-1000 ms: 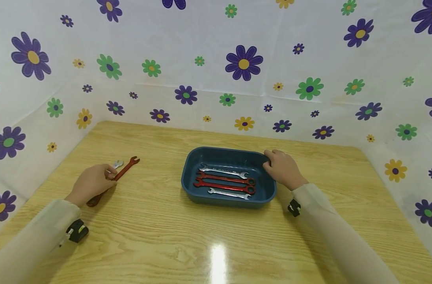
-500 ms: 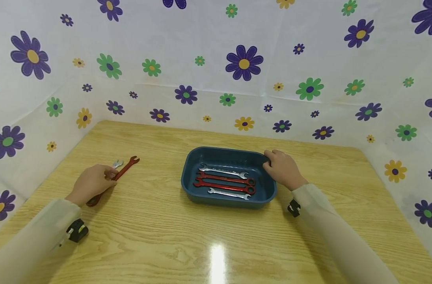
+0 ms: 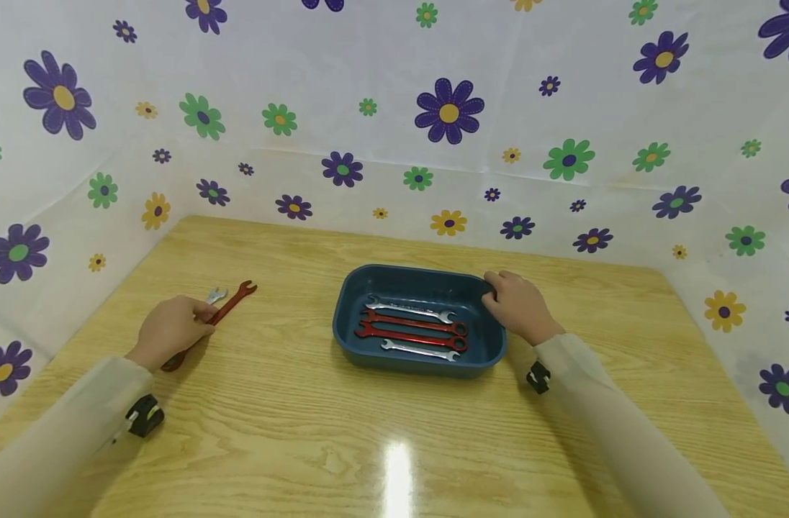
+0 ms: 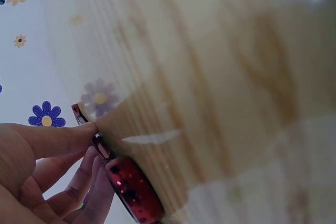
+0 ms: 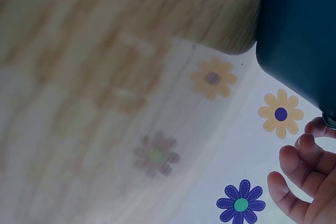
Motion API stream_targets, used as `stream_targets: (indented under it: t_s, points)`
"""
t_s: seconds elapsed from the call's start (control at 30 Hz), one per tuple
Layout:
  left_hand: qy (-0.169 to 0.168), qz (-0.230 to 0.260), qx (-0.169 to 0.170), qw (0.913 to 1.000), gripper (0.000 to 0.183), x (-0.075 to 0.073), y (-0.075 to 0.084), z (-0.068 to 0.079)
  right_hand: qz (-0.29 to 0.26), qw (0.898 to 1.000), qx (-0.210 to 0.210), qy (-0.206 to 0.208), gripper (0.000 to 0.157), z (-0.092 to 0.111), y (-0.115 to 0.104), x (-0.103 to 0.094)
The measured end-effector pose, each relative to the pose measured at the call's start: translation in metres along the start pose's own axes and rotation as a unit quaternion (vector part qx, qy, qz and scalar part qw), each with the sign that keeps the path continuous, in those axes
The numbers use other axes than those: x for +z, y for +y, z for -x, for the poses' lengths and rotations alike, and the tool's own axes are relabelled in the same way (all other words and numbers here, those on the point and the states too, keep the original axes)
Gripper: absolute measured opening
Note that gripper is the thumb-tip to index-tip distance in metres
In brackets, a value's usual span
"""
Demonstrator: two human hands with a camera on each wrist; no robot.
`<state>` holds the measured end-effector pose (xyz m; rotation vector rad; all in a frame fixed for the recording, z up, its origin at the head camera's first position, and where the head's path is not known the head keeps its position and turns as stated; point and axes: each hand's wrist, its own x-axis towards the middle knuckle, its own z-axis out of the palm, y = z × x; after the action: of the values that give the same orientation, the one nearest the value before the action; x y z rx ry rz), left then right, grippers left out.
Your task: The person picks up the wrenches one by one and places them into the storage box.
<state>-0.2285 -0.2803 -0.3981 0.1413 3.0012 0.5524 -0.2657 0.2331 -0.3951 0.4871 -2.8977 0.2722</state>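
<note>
At the left of the table, my left hand (image 3: 170,329) pinches a red wrench (image 3: 235,302) between thumb and fingers. The wrench's open-ended head points away to the upper right, and its other end shows below the hand. In the left wrist view, the thumb lies on the red wrench (image 4: 134,190) close over the tabletop. Beside it, a silver wrench (image 3: 217,294) is mostly hidden by the fingers. My right hand (image 3: 520,306) grips the right rim of a blue plastic bin (image 3: 407,365). Inside lie several wrenches, including a silver wrench (image 3: 410,309) and a red wrench (image 3: 410,334).
The wooden table (image 3: 291,432) carries the bin near its middle. A white flower-print cloth (image 3: 368,72) stands behind the table and along both sides. Black wrist cameras are strapped on both sleeves.
The head view has shifted slightly. My left fingers stay at the red wrench with barely any movement, and the right hand keeps its hold on the bin.
</note>
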Motion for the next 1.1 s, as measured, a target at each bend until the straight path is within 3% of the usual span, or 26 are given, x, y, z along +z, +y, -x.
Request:
stream_targets:
  t_s: [0.3, 0.73, 1.1]
  points:
    - [0.008, 0.008, 0.004, 0.9999, 0.033, 0.001, -0.004, -0.005, 0.0, 1.0, 0.002, -0.002, 0.017, -0.002, 0.002, 0.002]
    - [-0.002, 0.067, -0.028, 0.9974, 0.035, 0.003, -0.012, -0.006, 0.002, 1.0, 0.007, -0.008, 0.02, -0.001, 0.001, 0.001]
    - [0.002, 0.031, -0.014, 0.9994, 0.037, 0.0, -0.006, 0.002, -0.004, 1.0, 0.008, -0.006, 0.019, -0.001, 0.001, 0.002]
